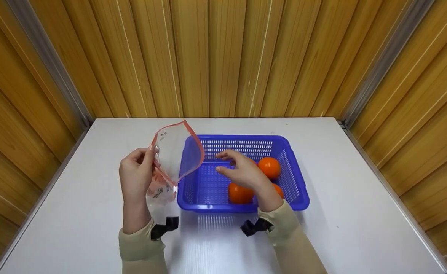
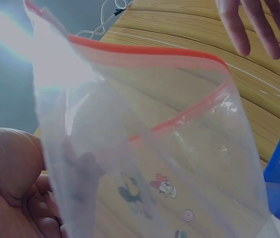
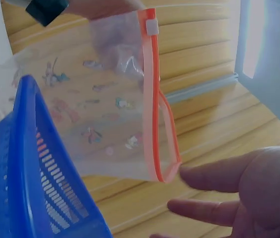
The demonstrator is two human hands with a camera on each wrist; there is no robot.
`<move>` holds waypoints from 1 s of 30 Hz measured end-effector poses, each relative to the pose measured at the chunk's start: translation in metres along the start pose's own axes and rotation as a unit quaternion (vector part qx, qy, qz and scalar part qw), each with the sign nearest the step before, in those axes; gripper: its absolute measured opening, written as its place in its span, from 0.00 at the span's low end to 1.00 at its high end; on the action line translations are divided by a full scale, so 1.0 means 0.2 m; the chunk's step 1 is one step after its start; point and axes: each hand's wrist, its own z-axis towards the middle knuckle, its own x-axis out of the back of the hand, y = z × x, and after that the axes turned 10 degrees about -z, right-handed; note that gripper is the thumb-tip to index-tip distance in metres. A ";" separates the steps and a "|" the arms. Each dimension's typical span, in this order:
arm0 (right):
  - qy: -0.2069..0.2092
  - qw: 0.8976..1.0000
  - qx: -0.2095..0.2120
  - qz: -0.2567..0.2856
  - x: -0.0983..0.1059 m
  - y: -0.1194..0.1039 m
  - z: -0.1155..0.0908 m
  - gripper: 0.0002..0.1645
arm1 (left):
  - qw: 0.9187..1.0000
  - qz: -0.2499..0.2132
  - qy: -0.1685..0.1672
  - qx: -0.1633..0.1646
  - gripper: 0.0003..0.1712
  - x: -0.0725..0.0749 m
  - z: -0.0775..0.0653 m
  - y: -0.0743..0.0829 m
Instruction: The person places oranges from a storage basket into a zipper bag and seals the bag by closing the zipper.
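My left hand (image 1: 136, 173) pinches the rim of a clear zip bag (image 1: 174, 148) with a red-orange edge, its mouth spread wide. Small cartoon prints (image 2: 165, 186) mark the bag's side, and a white slider (image 3: 152, 27) sits at one end of the zip. Over the blue basket (image 1: 242, 207) hovers my right hand (image 1: 244, 171), fingers parted and holding nothing. Inside the basket, on its right side, lie several oranges, among them a front one (image 1: 240, 193) and a back one (image 1: 270, 168); others are partly hidden by my right hand and wrist.
The basket stands on a white table (image 1: 360, 213), with the bag at its left side. Wood-patterned panels (image 1: 223, 57) rise behind the table and along both sides. Black camera mounts (image 1: 165, 227) sit at both sleeves.
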 end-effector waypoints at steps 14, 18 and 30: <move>-0.039 0.981 -0.034 -0.186 -0.08 0.15 -0.01 0.36 | 1.000 0.000 -0.011 0.008 0.18 0.00 0.00 0.00; -0.057 0.973 -0.044 -0.221 -0.10 0.16 -0.01 0.36 | 1.000 0.001 -0.012 0.003 0.17 0.00 0.00 0.00; -0.090 0.955 -0.058 -0.275 -0.15 0.18 0.00 0.35 | 1.000 0.000 -0.016 0.009 0.17 0.00 0.01 0.00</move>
